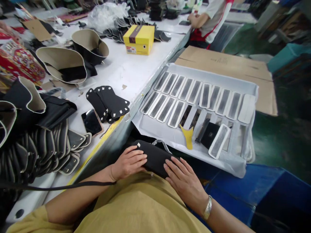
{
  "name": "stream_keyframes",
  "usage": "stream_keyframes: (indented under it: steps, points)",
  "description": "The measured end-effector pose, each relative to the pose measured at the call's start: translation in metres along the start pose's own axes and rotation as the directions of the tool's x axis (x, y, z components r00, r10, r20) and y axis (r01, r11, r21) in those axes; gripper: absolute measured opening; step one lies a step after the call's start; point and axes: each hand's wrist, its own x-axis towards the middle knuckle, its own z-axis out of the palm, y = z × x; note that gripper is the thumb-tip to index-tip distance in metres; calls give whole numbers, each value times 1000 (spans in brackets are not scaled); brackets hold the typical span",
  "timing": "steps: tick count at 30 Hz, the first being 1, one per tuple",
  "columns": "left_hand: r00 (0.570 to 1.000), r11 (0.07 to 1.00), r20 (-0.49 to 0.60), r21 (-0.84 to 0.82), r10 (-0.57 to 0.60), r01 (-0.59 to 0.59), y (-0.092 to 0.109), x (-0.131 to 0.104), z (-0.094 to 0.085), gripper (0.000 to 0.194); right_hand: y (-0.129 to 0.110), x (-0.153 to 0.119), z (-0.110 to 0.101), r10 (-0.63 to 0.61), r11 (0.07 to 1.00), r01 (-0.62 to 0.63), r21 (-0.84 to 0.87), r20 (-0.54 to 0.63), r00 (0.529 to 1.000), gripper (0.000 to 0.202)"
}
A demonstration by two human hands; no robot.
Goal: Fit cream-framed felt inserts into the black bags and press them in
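Note:
A long black panel [155, 158], looking like leather with rounded ends, lies across my front above my lap. A small white tab shows at its upper left end. My left hand [128, 163] grips its left end with the fingers over the top; the thumb is hidden. At the right end, my right hand [183, 179] holds the panel, fingers laid over its face and thumb out of sight. Just beyond is the tray [155, 127] with rows of white-edged grey strips [176, 113]. A yellow forked piece [187, 137] and a black folded piece [208, 133] rest at its near side.
Left on the white table [136, 74] are more black panels with white tabs [109, 100], a phone [92, 122], stacked black pieces [48, 149], open bag bodies [63, 64] and a yellow box [139, 39]. A co-worker [209, 22] stands beyond. Cardboard [225, 64] lies behind the tray.

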Motion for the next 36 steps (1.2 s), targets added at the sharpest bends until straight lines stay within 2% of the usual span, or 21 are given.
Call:
stream_keyframes:
  steps: [2,3,5,7,9,12,15,18,21,27,30,34,36]
  points:
    - [983,985,-55,-15,-173,172,-9,-9,-7,50,1,4,0,2,1000,-3,15,17,1000,34]
    - [960,962,-60,-49,-273,270,-13,-12,-8,61,1,7,1,11,1000,-11,25,24,1000,34]
    - [895,884,-16,-163,-447,438,-18,-14,-7,83,1,15,2,36,998,-37,43,32,999,33]
    - [830,779,75,-305,-553,547,-19,-12,-1,95,-1,22,3,64,996,-66,58,40,997,33]
    - [781,663,142,-450,-608,598,-18,-9,7,100,-4,29,4,82,994,-86,73,44,996,33]
    - [722,474,188,-640,-666,604,-15,-4,17,99,-5,37,6,91,991,-94,90,42,995,35]
    - [663,323,215,-740,-717,590,-13,1,21,82,-5,44,5,78,991,-82,103,45,996,36]
    - [609,247,240,-757,-756,605,-12,6,20,65,-4,51,3,50,990,-58,131,64,997,38]
    - [600,191,274,-780,-752,596,-11,9,16,62,-2,58,2,21,987,-36,159,99,995,39]
    - [620,95,326,-832,-714,547,-11,10,12,62,3,60,0,-14,975,-25,220,172,985,41]
    - [628,118,320,-824,-710,554,-14,8,14,64,4,63,1,77,957,-127,262,192,978,50]
    - [624,176,304,-790,-720,588,-18,5,18,68,-3,80,6,243,921,-297,251,224,944,76]
    - [626,187,309,-779,-716,599,-20,3,19,69,-8,90,8,280,913,-335,234,238,930,76]
